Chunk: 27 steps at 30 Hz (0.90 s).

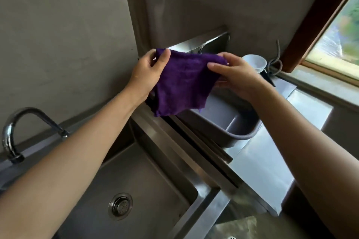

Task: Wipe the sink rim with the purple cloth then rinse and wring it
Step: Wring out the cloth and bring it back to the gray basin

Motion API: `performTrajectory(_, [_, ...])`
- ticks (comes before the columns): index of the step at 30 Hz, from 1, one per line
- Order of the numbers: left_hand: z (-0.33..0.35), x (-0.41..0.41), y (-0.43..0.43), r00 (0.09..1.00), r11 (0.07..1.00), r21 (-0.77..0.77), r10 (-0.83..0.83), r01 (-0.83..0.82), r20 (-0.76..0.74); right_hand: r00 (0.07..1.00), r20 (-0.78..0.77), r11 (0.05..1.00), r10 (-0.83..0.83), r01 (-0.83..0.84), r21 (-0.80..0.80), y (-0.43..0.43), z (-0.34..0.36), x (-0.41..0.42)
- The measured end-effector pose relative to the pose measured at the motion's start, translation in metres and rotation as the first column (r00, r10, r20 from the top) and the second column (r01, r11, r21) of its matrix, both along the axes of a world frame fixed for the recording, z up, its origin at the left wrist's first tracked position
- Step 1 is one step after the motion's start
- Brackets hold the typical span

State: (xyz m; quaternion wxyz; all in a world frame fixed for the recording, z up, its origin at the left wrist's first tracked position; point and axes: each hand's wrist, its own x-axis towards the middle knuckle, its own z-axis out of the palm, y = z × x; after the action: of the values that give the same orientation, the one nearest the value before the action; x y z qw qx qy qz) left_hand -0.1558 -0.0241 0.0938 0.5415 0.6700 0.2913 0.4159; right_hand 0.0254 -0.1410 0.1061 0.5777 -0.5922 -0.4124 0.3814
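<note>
Both forearms reach out over the sink rim (196,163) to the purple cloth (184,83), held up above it and stretched side to side. Left hand (147,72) and right hand (233,75) each pinch an upper corner between thumb and fingers (215,67), about equally near; the wipe, I judge, means lowering it.

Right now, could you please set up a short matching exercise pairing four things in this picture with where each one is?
Things:
1. cloth
2. tap
3. drain
4. bowls

Places:
A. far right, near the window
B. in the sink floor
C. held up between the left hand and right hand
D. at the sink's left edge

Pairs: 1-C, 2-D, 3-B, 4-A
</note>
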Motion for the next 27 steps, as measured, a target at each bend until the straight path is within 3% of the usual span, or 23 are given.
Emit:
performTrajectory(2, [0.009, 0.020, 0.006, 0.986, 0.982, -0.086, -0.164, 0.166, 0.026, 0.995, 0.044, 0.996, -0.093, 0.093, -0.008, 0.008, 0.005, 0.022])
performTrajectory(5, [0.011, 0.055, 0.016, 0.945, 0.922, -0.251, -0.321, 0.297, -0.062, 0.909, 0.305, 0.945, -0.283, 0.318, -0.071, 0.026, -0.006, 0.055])
performTrajectory(8, [-0.008, 0.089, 0.023, 0.906, 0.892, -0.414, -0.317, 0.184, -0.280, 0.832, 0.489, 0.901, -0.260, 0.391, -0.186, 0.039, -0.040, 0.084])
performTrajectory(12, [-0.061, 0.122, 0.034, 0.824, 0.807, -0.591, -0.332, -0.005, -0.459, 0.910, 0.408, 0.865, -0.080, 0.267, -0.425, 0.051, -0.096, 0.108])
performTrajectory(16, [-0.098, 0.143, 0.037, 0.721, 0.831, -0.545, -0.311, -0.110, -0.619, 0.895, 0.443, 0.790, 0.041, 0.243, -0.563, 0.069, -0.135, 0.113])
performTrajectory(19, [-0.112, 0.150, 0.042, 0.641, 0.878, -0.458, -0.272, -0.141, -0.718, 0.864, 0.495, 0.780, 0.091, 0.247, -0.575, 0.083, -0.154, 0.115])
performTrajectory(27, [-0.120, 0.157, 0.054, 0.588, 0.905, -0.396, -0.239, -0.153, -0.773, 0.776, 0.611, 0.807, 0.156, 0.256, -0.532, 0.096, -0.171, 0.120])
